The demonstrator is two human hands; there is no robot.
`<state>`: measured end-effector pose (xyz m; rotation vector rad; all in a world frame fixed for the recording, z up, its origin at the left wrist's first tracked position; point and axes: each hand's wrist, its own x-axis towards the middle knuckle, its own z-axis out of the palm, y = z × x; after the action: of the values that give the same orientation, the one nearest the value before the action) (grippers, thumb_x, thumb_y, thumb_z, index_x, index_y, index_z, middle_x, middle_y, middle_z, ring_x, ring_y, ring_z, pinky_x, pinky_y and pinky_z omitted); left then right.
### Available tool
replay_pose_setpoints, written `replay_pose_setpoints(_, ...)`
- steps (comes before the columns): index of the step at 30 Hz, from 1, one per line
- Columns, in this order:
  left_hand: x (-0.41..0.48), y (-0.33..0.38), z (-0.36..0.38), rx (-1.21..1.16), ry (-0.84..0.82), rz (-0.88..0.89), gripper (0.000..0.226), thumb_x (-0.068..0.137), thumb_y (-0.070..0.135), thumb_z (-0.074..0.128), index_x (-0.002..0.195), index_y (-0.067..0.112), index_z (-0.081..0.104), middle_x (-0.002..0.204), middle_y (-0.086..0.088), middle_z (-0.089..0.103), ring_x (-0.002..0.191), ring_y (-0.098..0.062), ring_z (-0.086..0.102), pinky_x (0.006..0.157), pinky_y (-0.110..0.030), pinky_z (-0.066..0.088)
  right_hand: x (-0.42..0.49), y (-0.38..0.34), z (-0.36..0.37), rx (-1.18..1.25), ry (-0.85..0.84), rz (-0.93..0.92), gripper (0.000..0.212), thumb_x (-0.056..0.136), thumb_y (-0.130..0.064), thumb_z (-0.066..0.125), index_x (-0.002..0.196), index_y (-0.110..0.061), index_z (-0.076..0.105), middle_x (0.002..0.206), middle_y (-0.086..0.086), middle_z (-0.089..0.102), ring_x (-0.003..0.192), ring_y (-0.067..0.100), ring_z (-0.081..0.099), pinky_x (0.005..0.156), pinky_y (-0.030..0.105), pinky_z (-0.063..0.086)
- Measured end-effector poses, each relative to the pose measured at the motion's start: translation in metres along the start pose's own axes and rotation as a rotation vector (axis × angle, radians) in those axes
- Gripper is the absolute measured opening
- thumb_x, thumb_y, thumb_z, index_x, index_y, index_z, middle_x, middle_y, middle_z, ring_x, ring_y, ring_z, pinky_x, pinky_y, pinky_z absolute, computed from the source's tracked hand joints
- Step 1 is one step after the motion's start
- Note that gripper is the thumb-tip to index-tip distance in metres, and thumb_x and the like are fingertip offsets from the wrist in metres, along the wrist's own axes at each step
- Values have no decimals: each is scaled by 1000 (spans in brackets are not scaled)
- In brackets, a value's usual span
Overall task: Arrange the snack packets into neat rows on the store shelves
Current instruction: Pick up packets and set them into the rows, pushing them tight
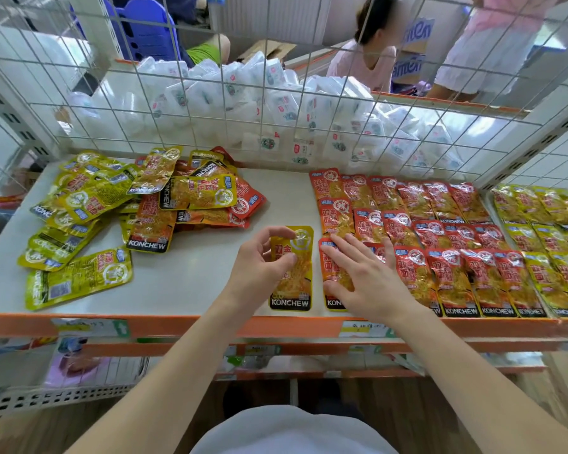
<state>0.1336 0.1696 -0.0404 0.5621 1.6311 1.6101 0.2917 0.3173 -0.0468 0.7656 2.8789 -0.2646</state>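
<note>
Slide the yellow packet [292, 290] rightward until just beside the orange packet [333, 273], long edges parallel, black KONCHEW band level with the neighbours' along the orange front lip [177, 322] (no overlap, no gap). Left hand [259, 260]: thumb and curled fingers pinching the yellow packet on its upper half. Right hand [364, 273]: fingers straight and spread, pressing the orange packet flat, gripping nothing. Worth pressing firmly to stop the front row [456, 283] sliding. Yellow packet itself: flat glossy pouch, yellow border, pale round seal near the top, window of orange shreds, lying lengthwise on the grey shelf [204, 263] near its front, between the loose pile [138, 204] at left and the tidy rows at right.
</note>
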Motion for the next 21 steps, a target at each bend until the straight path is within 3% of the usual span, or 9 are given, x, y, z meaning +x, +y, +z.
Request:
replay_pose_setpoints(5, -1, -9, 1, -1, -2, 10, 31, 89, -1, 68, 102, 27, 67, 100, -9, 70, 87, -19, 68, 64, -33, 58, -6, -3, 3, 21, -6, 0, 66, 96, -60, 32, 157, -41, 15, 166, -18, 5, 153, 7, -6, 117, 59, -17)
replay_pose_setpoints(7, -2, -8, 3, -41, -11, -3, 32, 89, -5, 66, 102, 24, 67, 95, -6, 69, 81, -13, 69, 61, -28, 56, -7, -1, 4, 44, 34, 32, 69, 92, -65, 26, 156, -41, 16, 166, -17, 4, 153, 9, -7, 118, 58, -14)
replay_pose_setpoints(14, -5, 3, 6, -54, 4, 15, 35, 93, -7, 58, 114, 21, 64, 100, -4, 67, 70, -7, 68, 58, -25, 55, -13, 3, -6, 177, 217, 115, 66, 93, -62, 32, 154, -37, 28, 166, -11, 13, 153, 8, 3, 120, 51, -12)
replay_pose_setpoints(18, -8, 11, 20, -7, 4, 25, 44, 94, -6, 57, 124, 25, 59, 113, -8, 68, 85, -14, 72, 68, -36, 62, -24, 1, -13, 228, 291, 73, 65, 94, -62, 34, 153, -35, 31, 165, -11, 16, 153, 9, 7, 121, 54, -4)
replay_pose_setpoints(21, -15, 13, 40, -5, 12, 12, 56, 92, -5, 63, 134, 27, 47, 110, -9, 70, 97, -24, 72, 76, -44, 62, -37, 9, -20, 252, 360, 57, 62, 94, -60, 38, 151, -35, 36, 164, -12, 22, 151, 8, 13, 120, 55, -3)
